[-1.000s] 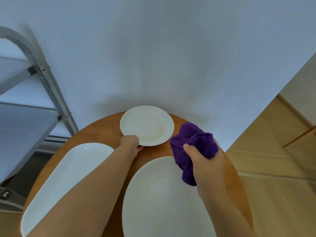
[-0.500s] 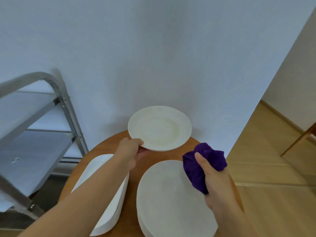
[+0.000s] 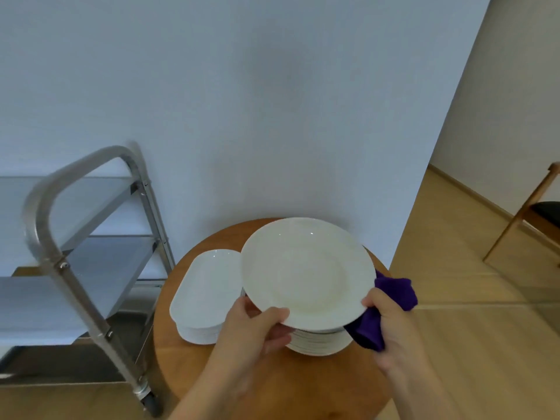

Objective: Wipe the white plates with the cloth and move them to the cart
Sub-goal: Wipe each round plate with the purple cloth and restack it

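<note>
We hold one white plate [image 3: 307,272] in our left hand [image 3: 257,327], cloth [image 3: 383,310] bunched in our right hand [image 3: 391,325]; wiping unstarted, cart [image 3: 91,237] shelves bare, stacks [image 3: 209,295] waiting.

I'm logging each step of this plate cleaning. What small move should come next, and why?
Probably bring the purple cloth up onto the face of the round plate and start wiping. The left hand holds the plate lifted above the stack, while the right hand grips the cloth at its rim, not yet on its face.
</note>
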A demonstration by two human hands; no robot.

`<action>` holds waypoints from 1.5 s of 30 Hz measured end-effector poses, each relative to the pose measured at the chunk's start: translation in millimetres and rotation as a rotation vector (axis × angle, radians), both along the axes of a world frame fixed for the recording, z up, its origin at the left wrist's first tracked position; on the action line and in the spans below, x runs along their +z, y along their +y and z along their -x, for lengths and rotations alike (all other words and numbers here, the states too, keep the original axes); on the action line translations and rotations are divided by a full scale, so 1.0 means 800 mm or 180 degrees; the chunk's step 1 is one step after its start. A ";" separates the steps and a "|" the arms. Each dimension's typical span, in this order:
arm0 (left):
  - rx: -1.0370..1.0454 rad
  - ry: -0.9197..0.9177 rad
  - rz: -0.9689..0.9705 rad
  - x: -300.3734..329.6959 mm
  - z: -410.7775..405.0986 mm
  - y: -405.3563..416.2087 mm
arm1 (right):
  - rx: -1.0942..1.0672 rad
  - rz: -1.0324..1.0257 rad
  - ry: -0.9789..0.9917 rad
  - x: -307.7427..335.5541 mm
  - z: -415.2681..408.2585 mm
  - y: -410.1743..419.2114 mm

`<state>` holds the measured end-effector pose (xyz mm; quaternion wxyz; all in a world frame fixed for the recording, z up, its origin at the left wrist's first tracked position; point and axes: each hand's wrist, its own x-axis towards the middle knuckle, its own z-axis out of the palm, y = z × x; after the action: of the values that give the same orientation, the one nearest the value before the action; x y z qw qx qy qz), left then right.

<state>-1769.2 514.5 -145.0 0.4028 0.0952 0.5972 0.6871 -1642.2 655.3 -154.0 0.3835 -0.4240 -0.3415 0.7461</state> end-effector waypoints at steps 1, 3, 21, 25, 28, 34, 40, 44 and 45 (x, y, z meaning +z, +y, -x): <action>-0.0128 -0.0128 -0.0031 -0.002 -0.004 -0.012 | 0.0046 0.0087 -0.0008 0.001 -0.011 -0.005; -0.0196 -0.0396 -0.0185 -0.006 -0.004 -0.033 | 0.0161 0.0297 0.0016 0.003 -0.030 -0.013; 0.0927 -0.1653 -0.1213 -0.050 -0.046 -0.034 | 0.1709 -0.2803 -0.1155 0.012 -0.054 -0.054; 0.0973 -0.1712 -0.1284 -0.049 -0.060 -0.029 | 0.1891 -0.2692 -0.3190 -0.015 -0.013 -0.064; 0.0891 -0.1698 -0.1296 -0.053 -0.068 -0.032 | 0.1335 -0.3290 -0.3623 -0.036 0.012 -0.065; 0.0284 -0.1546 -0.1530 -0.062 -0.067 -0.036 | 0.1612 -0.3980 -0.2724 -0.044 0.059 -0.072; 0.0810 -0.1167 -0.1560 -0.058 -0.051 -0.036 | 0.2338 -0.4281 -0.1631 -0.043 0.055 -0.113; 0.1148 -0.1274 -0.1365 -0.058 -0.047 -0.036 | 0.2970 -0.3876 -0.1588 -0.040 0.044 -0.112; 0.1169 -0.1253 -0.1296 -0.059 -0.043 -0.037 | 0.3154 -0.3754 -0.1539 -0.040 0.037 -0.111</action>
<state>-1734.6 484.7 -191.8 0.3525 -0.0700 0.3658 0.8585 -1672.1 566.2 -186.3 0.0843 -0.1008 -0.9007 0.4141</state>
